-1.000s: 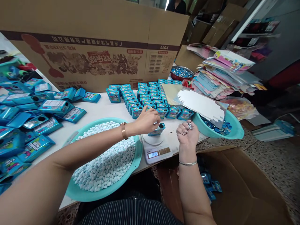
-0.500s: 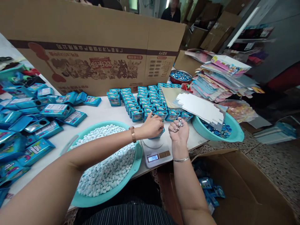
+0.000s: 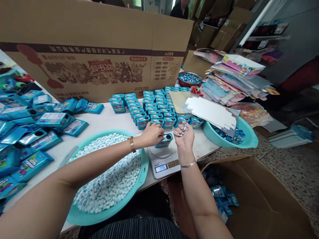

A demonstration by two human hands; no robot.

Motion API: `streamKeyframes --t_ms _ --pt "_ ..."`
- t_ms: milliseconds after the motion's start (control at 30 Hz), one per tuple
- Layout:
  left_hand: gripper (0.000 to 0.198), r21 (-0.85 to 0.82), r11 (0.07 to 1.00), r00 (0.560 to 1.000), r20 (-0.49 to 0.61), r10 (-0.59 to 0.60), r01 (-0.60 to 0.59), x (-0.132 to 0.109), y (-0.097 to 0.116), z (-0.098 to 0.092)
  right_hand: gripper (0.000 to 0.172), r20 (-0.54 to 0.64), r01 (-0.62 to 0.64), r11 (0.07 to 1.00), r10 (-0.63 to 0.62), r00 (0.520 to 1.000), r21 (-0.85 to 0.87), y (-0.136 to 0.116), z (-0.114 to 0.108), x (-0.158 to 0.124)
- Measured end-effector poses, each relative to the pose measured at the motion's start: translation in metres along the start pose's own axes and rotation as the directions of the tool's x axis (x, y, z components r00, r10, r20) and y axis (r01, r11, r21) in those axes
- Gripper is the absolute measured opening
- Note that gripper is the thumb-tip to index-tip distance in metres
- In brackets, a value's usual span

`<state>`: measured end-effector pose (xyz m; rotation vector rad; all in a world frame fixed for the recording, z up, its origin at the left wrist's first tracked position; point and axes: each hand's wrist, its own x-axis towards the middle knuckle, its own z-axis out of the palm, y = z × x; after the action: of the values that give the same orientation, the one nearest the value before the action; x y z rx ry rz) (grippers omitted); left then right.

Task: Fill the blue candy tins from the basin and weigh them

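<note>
At the near edge of the tabletop, right of centre: scale with one open tin on its pan, slightly tilted, round hole facing up. Readout is lit, digits too small to trust.

Left hand: grip closed on the tin's left end, fingers over its top edge.

Right hand: palm up just beside the tin's right end, grip cupped around a few small pieces up at the fingertips. Can't tell if it touches the tin.

Just left of the scale: basin heaped with white candy, hanging over the near edge.

Behind the hands, mid-tabletop: rows of tins, standing close-packed.

Near right corner: second basin with blue caps. A white card lies across it and the rows.

Left edge: loose packs piled flat.

Far edge: big box on its side, print upside down.

Far right corner: metal bowl and paper stack.

On the floor, below the right hand: open carton with some blue goods inside.
</note>
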<state>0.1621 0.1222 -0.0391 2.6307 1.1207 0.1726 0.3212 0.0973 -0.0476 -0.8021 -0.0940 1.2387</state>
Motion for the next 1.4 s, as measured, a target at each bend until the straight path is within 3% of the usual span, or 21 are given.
streamKeyframes --t_ms 167,300,567,800,1100,1400 --pt "0.014 -0.023 0.999 0.998 -0.045 0.031 -0.032 0.012 0.010 0.006 0.012 0.013 0.071 0.995 -0.071 0.997 -0.065 0.004 -0.002 0.002" --pt "0.018 -0.042 0.999 0.996 -0.085 -0.021 0.018 0.011 0.002 -0.002 0.011 0.008 0.081 0.992 -0.080 0.997 -0.098 0.010 0.003 -0.001" --pt "0.024 -0.160 0.986 0.981 -0.181 -0.076 0.047 -0.040 -0.031 -0.020 0.011 0.027 0.050 0.995 -0.048 0.998 -0.084 0.008 0.004 0.001" --pt "0.027 -0.201 0.974 0.982 -0.133 -0.135 0.107 -0.068 -0.039 -0.021 0.012 0.041 0.033 0.996 -0.029 0.999 -0.083 -0.003 0.005 0.000" --pt "0.030 -0.223 0.970 0.985 -0.118 -0.123 0.095 -0.064 -0.028 -0.014 0.016 -0.008 0.019 0.996 -0.020 1.000 -0.082 0.001 0.011 -0.009" --pt "0.040 -0.146 0.988 0.990 -0.117 -0.074 0.057 -0.035 -0.002 -0.001 0.009 0.023 0.120 0.983 -0.118 0.993 -0.138 0.016 0.010 -0.005"
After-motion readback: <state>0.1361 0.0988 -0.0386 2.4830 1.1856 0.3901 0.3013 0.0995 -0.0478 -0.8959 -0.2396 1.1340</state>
